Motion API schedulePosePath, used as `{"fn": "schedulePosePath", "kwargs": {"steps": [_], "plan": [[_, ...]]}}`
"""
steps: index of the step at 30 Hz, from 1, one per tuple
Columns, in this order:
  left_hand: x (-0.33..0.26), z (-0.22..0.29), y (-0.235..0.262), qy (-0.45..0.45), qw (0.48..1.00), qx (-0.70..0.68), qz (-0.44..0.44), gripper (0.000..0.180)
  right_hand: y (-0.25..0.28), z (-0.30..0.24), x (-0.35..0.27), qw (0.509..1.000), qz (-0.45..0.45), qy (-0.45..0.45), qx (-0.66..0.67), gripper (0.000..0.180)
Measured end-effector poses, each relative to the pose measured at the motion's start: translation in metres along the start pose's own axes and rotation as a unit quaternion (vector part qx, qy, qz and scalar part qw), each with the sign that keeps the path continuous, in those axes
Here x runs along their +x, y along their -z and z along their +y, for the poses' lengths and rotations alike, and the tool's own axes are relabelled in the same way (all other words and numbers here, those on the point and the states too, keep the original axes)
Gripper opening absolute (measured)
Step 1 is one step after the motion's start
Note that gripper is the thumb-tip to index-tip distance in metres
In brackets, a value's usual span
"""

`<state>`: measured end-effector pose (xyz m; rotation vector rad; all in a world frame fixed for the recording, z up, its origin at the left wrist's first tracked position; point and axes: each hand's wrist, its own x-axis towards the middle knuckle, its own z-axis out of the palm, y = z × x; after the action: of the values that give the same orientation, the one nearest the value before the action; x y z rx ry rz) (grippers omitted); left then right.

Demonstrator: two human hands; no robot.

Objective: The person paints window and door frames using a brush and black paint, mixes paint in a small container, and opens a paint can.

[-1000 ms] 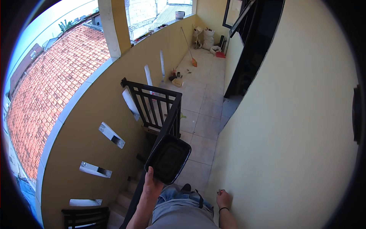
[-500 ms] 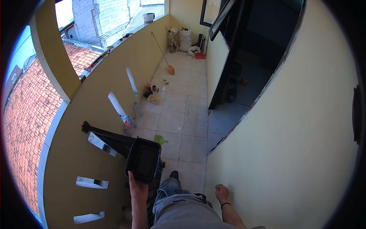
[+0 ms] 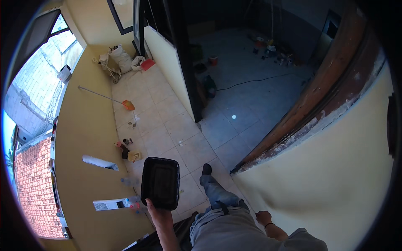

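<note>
Our left hand (image 3: 155,208) grips the near rim of a black tray (image 3: 160,182), held out level over the tiled floor (image 3: 167,125); our right hand (image 3: 264,218) hangs loosely closed, holding nothing. Gripped by one edge, the tray could tip, and bottles (image 3: 130,181) lie underfoot near the yellow wall (image 3: 83,125) and dark doorway (image 3: 234,83).

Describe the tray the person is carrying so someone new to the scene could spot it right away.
Start at the pale tiled balcony floor along the yellow parapet wall. Low in the picture, the left hand holds up a black rectangular plastic tray by its near edge. It is the only large dark, round-cornered thing there; the small clutter by the wall is lighter.
</note>
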<state>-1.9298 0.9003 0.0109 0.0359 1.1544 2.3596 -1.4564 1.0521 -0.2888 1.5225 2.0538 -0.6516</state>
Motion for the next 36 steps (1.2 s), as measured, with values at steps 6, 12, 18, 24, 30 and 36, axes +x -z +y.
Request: {"fn": "schedulePosePath", "kwargs": {"steps": [6, 12, 18, 24, 30, 36], "plan": [[0.186, -0.037, -0.110, 0.077, 0.993, 0.014, -0.089, 0.074, 0.049, -0.115, 0.074, 0.993, -0.061, -0.065, 0.073, 0.036], [0.365, -0.075, -0.193, 0.146, 0.971, 0.057, -0.178, 0.081, 0.111, -0.197, 0.155, 0.975, -0.020, -0.131, 0.179, 0.026], [0.505, -0.132, -0.295, 0.191, 0.958, 0.086, -0.195, 0.084, 0.164, -0.254, 0.241, 0.962, -0.049, -0.193, 0.189, 0.030], [0.619, -0.199, -0.407, 0.302, 0.926, 0.075, -0.212, 0.084, 0.103, -0.252, 0.360, 0.980, 0.034, -0.131, 0.148, 0.031], [0.684, -0.256, -0.520, 0.402, 0.874, 0.153, -0.227, 0.080, 0.293, -0.252, 0.413, 0.950, -0.044, -0.211, 0.227, 0.036], [0.728, -0.343, -0.618, 0.437, 0.856, 0.179, -0.212, 0.079, 0.403, -0.210, 0.513, 0.949, -0.049, -0.216, 0.223, 0.041]]}}
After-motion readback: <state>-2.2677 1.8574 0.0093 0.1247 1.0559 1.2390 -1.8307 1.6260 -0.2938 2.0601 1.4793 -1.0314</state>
